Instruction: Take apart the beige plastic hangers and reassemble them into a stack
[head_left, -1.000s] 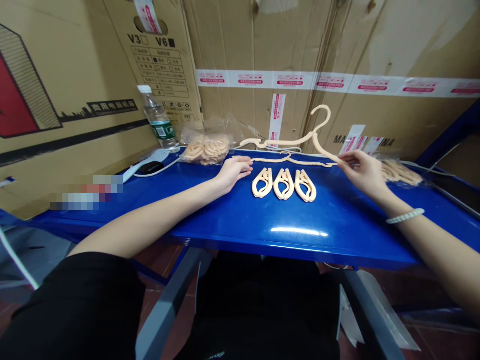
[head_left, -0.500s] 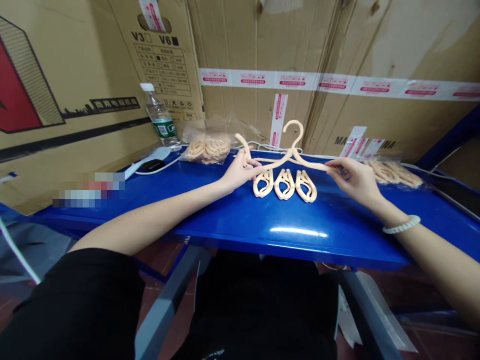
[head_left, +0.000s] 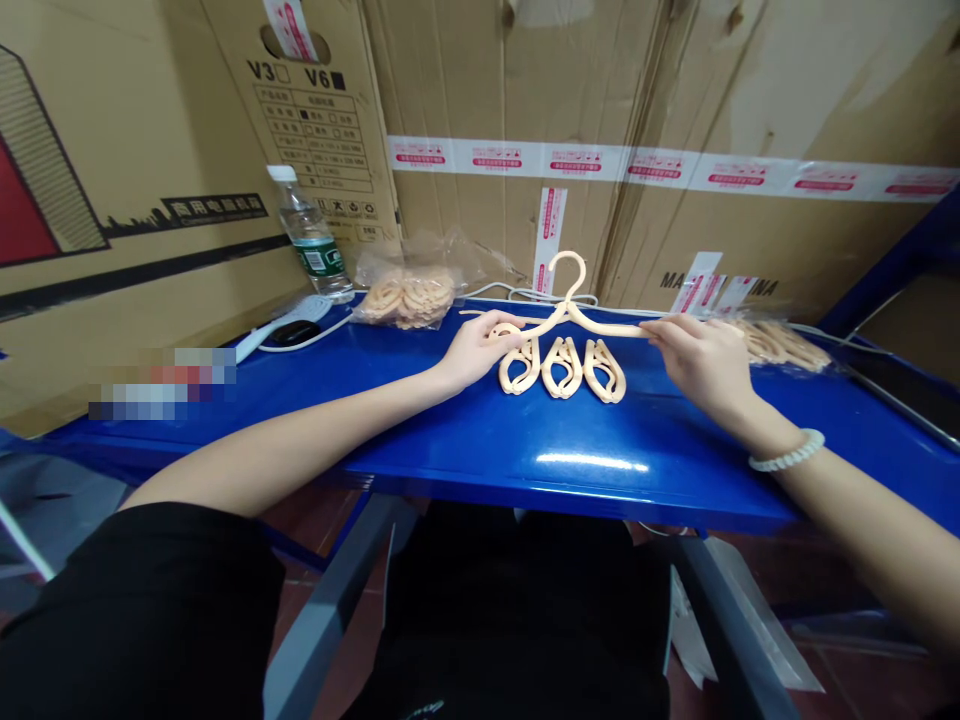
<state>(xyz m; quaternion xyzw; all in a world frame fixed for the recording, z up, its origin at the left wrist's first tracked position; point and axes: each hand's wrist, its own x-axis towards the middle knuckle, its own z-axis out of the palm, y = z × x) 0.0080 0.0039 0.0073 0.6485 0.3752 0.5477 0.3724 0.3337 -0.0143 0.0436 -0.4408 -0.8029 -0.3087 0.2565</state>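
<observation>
A peach-coloured folding clothes hanger (head_left: 600, 326) is held up over the blue table, its hook pointing upward. My left hand (head_left: 476, 352) is closed around its left arm, and a curved end piece shows at the fingertips. A thin peach strip reaches out behind that hand; where it joins is hidden. Thumb and fingers of my right hand (head_left: 701, 362) pinch the tip of the right arm. Just below the hanger, a left folded hanger (head_left: 507, 377), a middle folded hanger (head_left: 550, 375) and a right folded hanger (head_left: 594, 373) lie in a row.
A clear bag of folded hangers (head_left: 409, 298) sits at the back left, another bag of hangers (head_left: 784, 345) beyond my right hand. A water bottle (head_left: 319, 255), a white handled object (head_left: 281, 325) and a white cable (head_left: 510, 290) lie near cardboard boxes (head_left: 480, 220) behind the table (head_left: 450, 450).
The end piece that stuck up above my left hand has come down to its fingertips. The hanger sits slightly lower, and the whole view has shifted a little.
</observation>
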